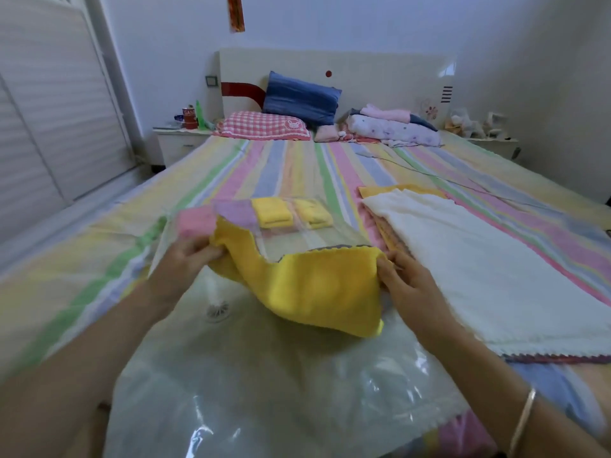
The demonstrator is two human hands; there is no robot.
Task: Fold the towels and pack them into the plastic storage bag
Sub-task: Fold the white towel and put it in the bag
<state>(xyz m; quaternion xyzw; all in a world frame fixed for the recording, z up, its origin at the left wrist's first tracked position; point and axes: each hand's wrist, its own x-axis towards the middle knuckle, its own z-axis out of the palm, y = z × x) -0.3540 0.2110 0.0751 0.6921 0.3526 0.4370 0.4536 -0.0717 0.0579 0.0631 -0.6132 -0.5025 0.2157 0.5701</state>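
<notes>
Yellow towel (314, 289) hung at the centre of the frame, its top edge stretched between the left hand (188, 256) and the right hand (408, 284), each pinched closed on an upper corner, above the clear plastic storage bag (264, 375) spread on the striped bed (82, 259). It looked light, soft and limp (sagging in the middle), so the corners seemed the best hold. Its long axis ran left to right across the frame. Folded towels (277, 213) already lay inside the bag's far end; a white towel (479, 269) waited at right.
</notes>
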